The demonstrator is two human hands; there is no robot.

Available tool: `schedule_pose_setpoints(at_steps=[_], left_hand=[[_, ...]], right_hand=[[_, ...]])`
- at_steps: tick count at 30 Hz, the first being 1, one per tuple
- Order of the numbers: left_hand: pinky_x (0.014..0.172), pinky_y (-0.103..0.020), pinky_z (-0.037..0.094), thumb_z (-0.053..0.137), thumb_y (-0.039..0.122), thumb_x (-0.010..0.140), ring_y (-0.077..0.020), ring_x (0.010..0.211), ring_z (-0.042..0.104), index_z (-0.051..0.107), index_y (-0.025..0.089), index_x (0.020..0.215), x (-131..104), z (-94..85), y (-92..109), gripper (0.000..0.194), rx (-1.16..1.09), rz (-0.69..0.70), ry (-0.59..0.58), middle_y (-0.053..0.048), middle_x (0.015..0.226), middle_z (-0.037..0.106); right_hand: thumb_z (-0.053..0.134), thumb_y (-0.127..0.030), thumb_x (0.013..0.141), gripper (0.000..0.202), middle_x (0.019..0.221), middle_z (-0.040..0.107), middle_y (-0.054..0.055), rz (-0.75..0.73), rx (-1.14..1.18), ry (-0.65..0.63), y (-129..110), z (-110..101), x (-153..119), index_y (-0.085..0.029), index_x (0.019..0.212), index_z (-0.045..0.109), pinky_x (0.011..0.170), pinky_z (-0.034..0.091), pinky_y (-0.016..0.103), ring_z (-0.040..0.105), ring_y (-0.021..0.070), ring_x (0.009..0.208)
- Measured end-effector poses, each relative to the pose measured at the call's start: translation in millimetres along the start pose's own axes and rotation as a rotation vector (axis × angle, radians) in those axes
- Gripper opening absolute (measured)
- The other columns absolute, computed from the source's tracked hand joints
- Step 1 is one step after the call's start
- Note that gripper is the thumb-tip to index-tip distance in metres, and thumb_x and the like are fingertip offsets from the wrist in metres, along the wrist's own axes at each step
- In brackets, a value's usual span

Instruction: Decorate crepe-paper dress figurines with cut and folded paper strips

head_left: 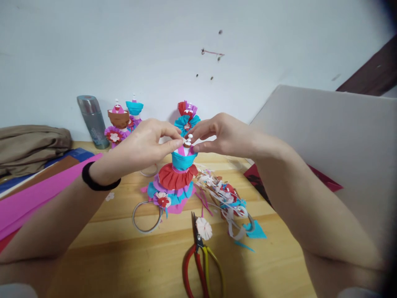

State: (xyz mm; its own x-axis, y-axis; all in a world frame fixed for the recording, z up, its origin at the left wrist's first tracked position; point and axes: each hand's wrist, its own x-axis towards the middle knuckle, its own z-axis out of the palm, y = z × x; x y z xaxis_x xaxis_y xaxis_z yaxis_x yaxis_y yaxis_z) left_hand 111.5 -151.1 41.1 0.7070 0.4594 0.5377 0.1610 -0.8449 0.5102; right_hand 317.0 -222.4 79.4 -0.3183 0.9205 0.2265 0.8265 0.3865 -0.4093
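Note:
A small dress form (183, 160) in layered turquoise, red, purple and pink paper stands upright in the middle, with a white knob on top. My left hand (155, 138) comes in from the left, thumb and forefinger pinched at the neck of the form; a small pale piece shows at the fingertips. From the right, my right hand (218, 134) has its fingers curled and closed at the other side of the neck; what they hold, if anything, is hidden. A paper flower (163, 200) sits on the skirt.
Scissors (199, 248) and a pale paper disc (204, 228) lie in front. Paper scraps (228, 198) are heaped right, a tape ring (147, 217) left. More dress forms (118, 120) and a flask (93, 122) stand behind. Pink paper (40, 194) lies left; a white board (335, 140) stands right.

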Motion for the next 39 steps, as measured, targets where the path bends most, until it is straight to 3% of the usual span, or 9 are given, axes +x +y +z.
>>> schedule_pose_setpoints(at_steps=[6, 15, 18, 22, 26, 31, 34, 39], left_hand=[[0.09, -0.033, 0.053, 0.057, 0.029, 0.083, -0.0222, 0.101, 0.069, 0.077, 0.019, 0.085, -10.7, 4.7, -0.4, 0.022, -0.015, 0.037, 0.074, -0.005, 0.103, 0.076], [0.088, -0.036, 0.054, 0.058, 0.03, 0.085, -0.0229, 0.097, 0.07, 0.074, 0.019, 0.082, -4.6, 10.8, -5.5, 0.02, 0.045, 0.016, 0.054, -0.005, 0.097, 0.077], [0.09, -0.036, 0.053, 0.058, 0.03, 0.087, -0.0234, 0.097, 0.069, 0.074, 0.019, 0.083, -4.0, 10.3, -3.3, 0.02, 0.06, 0.017, 0.028, -0.004, 0.098, 0.076], [0.088, -0.037, 0.053, 0.06, 0.03, 0.085, -0.0243, 0.094, 0.069, 0.073, 0.018, 0.078, -3.3, 10.4, -2.8, 0.019, 0.07, -0.002, 0.051, -0.005, 0.094, 0.076], [0.087, -0.035, 0.053, 0.061, 0.03, 0.083, -0.0231, 0.094, 0.07, 0.074, 0.018, 0.078, -3.0, 11.2, -5.0, 0.019, 0.046, 0.006, 0.073, -0.006, 0.097, 0.077], [0.091, -0.033, 0.054, 0.067, 0.033, 0.081, -0.0225, 0.102, 0.07, 0.077, 0.02, 0.088, -8.6, 8.4, -6.2, 0.018, -0.006, -0.002, 0.052, -0.006, 0.107, 0.076], [0.099, -0.035, 0.051, 0.07, 0.032, 0.08, -0.0227, 0.109, 0.068, 0.077, 0.02, 0.093, -13.6, 6.0, -6.7, 0.019, 0.038, 0.068, 0.051, -0.007, 0.116, 0.074], [0.103, -0.035, 0.049, 0.067, 0.022, 0.084, -0.0206, 0.114, 0.066, 0.076, 0.022, 0.092, -16.6, 6.4, -7.7, 0.013, 0.134, 0.238, 0.036, -0.007, 0.126, 0.07]], right_hand=[[0.071, -0.025, 0.077, 0.008, 0.082, 0.077, 0.002, 0.059, 0.177, 0.115, 2.8, 8.2, -6.2, -0.021, 0.079, 0.077, 0.074, 0.054, 0.036, 0.069, 0.0199, 0.078], [0.08, -0.021, 0.068, 0.008, 0.079, 0.074, 0.003, 0.032, 0.125, 0.173, 15.2, 19.8, 3.6, -0.02, 0.074, 0.074, 0.072, 0.053, 0.035, 0.067, 0.0231, 0.078], [0.081, -0.016, 0.067, 0.01, 0.076, 0.073, 0.003, 0.031, 0.112, 0.154, 11.0, 15.9, 4.4, -0.02, 0.073, 0.074, 0.074, 0.051, 0.035, 0.066, 0.0234, 0.078], [0.076, -0.011, 0.071, 0.012, 0.078, 0.073, 0.003, 0.027, -0.089, 0.066, -1.1, 8.9, 6.2, -0.019, 0.079, 0.076, 0.076, 0.05, 0.034, 0.065, 0.0222, 0.078], [0.075, -0.014, 0.074, 0.013, 0.08, 0.073, 0.002, 0.031, -0.199, 0.014, -4.4, 5.9, 8.5, -0.019, 0.085, 0.078, 0.076, 0.051, 0.033, 0.065, 0.0201, 0.077], [0.074, -0.02, 0.074, 0.009, 0.078, 0.075, -0.001, -0.035, -0.065, 0.031, 3.9, 5.2, 6.8, -0.02, 0.082, 0.077, 0.068, 0.051, 0.03, 0.065, 0.0175, 0.073], [0.073, -0.024, 0.075, 0.008, 0.074, 0.075, 0.0, -0.007, 0.032, 0.069, 6.8, 3.3, 0.3, -0.02, 0.08, 0.076, 0.064, 0.05, 0.03, 0.064, 0.0166, 0.07], [0.072, -0.029, 0.077, 0.008, 0.086, 0.076, 0.002, -0.024, 0.196, 0.188, 6.7, 7.1, -15.9, -0.021, 0.078, 0.074, 0.077, 0.055, 0.035, 0.07, 0.0196, 0.083]])
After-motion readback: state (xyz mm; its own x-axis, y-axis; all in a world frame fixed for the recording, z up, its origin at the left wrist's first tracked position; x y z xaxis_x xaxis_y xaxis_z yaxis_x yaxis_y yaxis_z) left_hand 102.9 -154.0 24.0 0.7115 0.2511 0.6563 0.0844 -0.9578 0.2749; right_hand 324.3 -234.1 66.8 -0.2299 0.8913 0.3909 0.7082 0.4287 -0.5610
